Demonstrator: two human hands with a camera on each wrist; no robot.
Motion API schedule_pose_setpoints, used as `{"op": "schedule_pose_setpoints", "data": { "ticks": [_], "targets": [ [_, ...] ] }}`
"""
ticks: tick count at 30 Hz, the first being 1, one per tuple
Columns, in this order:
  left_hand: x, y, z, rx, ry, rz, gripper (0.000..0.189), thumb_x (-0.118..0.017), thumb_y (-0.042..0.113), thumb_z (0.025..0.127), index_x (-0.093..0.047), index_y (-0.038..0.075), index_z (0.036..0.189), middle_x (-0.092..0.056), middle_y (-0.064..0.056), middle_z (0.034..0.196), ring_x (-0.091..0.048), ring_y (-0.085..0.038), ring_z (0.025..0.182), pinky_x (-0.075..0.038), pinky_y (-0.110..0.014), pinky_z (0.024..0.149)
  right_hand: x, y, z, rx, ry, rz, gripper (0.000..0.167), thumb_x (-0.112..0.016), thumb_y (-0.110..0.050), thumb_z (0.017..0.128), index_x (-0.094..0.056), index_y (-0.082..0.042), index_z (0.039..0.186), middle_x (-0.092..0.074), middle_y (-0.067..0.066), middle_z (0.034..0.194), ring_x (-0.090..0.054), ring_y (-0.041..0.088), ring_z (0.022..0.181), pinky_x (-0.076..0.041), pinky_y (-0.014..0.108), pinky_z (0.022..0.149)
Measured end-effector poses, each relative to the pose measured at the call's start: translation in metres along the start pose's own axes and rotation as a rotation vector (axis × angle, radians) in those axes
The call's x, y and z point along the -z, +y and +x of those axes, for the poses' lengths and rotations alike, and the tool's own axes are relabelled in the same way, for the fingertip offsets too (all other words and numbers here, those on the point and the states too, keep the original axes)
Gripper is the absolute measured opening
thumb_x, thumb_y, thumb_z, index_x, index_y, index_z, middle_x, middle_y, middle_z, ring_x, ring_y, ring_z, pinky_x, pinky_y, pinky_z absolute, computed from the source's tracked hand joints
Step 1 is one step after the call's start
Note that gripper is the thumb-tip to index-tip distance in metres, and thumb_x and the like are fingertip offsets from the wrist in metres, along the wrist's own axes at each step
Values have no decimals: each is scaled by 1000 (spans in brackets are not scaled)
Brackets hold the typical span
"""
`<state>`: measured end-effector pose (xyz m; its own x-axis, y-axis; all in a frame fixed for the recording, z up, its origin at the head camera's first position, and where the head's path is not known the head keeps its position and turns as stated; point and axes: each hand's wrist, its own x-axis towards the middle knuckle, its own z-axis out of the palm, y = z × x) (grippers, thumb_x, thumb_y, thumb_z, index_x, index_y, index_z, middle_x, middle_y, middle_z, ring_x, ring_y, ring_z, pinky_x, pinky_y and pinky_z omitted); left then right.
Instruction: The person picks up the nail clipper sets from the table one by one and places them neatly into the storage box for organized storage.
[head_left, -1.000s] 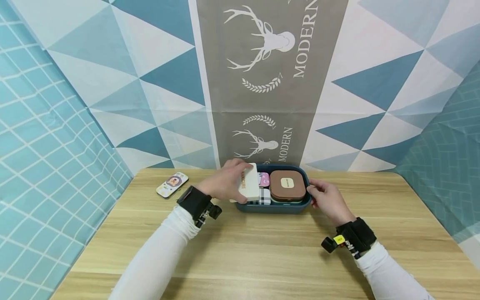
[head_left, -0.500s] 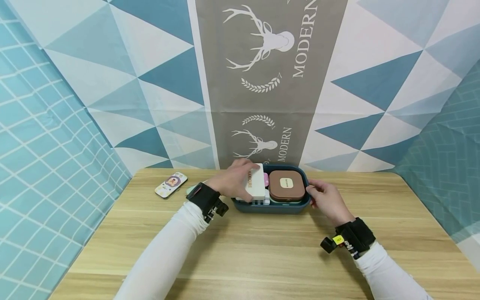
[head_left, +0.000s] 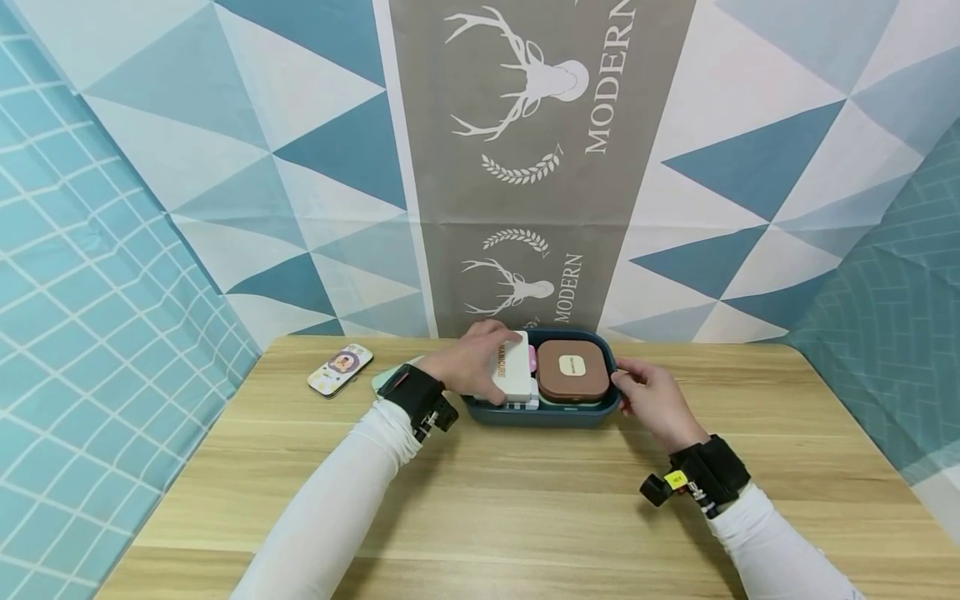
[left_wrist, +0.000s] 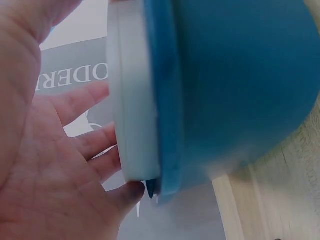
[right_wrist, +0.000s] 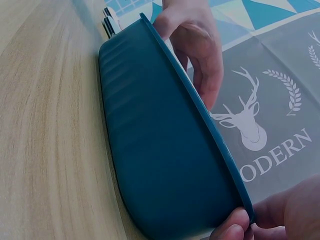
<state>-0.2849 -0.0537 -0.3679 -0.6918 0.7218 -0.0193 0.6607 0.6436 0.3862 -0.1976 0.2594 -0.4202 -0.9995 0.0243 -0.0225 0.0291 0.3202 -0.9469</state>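
A dark blue bin (head_left: 551, 419) stands near the table's back edge. My left hand (head_left: 468, 365) grips a white box (head_left: 514, 372) printed MANICURE over the bin's left end, thumb at its near side, fingers at the far side. In the left wrist view the white box (left_wrist: 134, 100) lies close along the bin's rim (left_wrist: 167, 100). My right hand (head_left: 660, 402) pinches the bin's right rim; in the right wrist view thumb and fingers (right_wrist: 234, 226) clasp its edge. Inside the bin sit a brown square case (head_left: 573, 387), a pink item (head_left: 532, 359) and a checked item (head_left: 533, 396), partly hidden.
A tin-like case (head_left: 340, 371) with a cartoon picture lies left of the bin. A pale green flat item (head_left: 384, 377) shows partly behind my left wrist. The patterned backdrop (head_left: 517, 225) rises right behind the table (head_left: 540, 500).
My left hand has moved right with the white box, farther over the bin's left end, and then slightly down. The pale green item has come into view. My right hand stays on the rim.
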Motion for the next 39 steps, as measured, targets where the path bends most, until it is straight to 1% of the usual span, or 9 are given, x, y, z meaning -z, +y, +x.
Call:
{"op": "schedule_pose_setpoints", "data": {
  "ticks": [6, 17, 26, 35, 39],
  "targets": [
    [0, 0, 1, -2, -12, 14, 97, -91, 23, 76, -44, 7, 159, -39, -16, 157, -34, -34, 142, -43, -44, 109, 0, -2, 0, 0, 1, 7, 43, -48, -12, 115, -50, 7, 153, -57, 19, 105, -57, 20, 75, -55, 31, 64],
    [-1, -5, 3, -12, -24, -9, 95, -89, 24, 77, -44, 8, 159, -39, -15, 157, -35, -32, 142, -42, -42, 109, 0, -2, 0, 4, -6, 18, 45, -48, -13, 115, -47, 8, 155, -57, 20, 106, -57, 19, 74, -54, 30, 63],
    [0, -5, 3, 3, -32, -13, 94, -88, 24, 78, -44, 10, 160, -39, -13, 158, -35, -31, 144, -42, -42, 111, 0, -3, 0, 0, 0, 4, 46, -48, -13, 115, -46, 7, 156, -57, 19, 106, -57, 20, 74, -54, 32, 63],
    [-3, -4, 2, 21, -43, -10, 95, -88, 24, 78, -43, 11, 161, -36, -14, 161, -35, -31, 145, -42, -42, 111, 0, -2, -1, -3, -3, -1, 44, -47, -13, 115, -48, 7, 154, -57, 19, 106, -57, 20, 75, -55, 31, 64],
    [-4, -5, 1, 21, -37, -7, 96, -88, 25, 78, -43, 11, 161, -36, -14, 162, -35, -32, 145, -43, -43, 111, 0, -1, -1, -3, 0, 3, 44, -48, -13, 115, -48, 7, 154, -57, 20, 107, -57, 20, 76, -55, 31, 64]
  ]
}}
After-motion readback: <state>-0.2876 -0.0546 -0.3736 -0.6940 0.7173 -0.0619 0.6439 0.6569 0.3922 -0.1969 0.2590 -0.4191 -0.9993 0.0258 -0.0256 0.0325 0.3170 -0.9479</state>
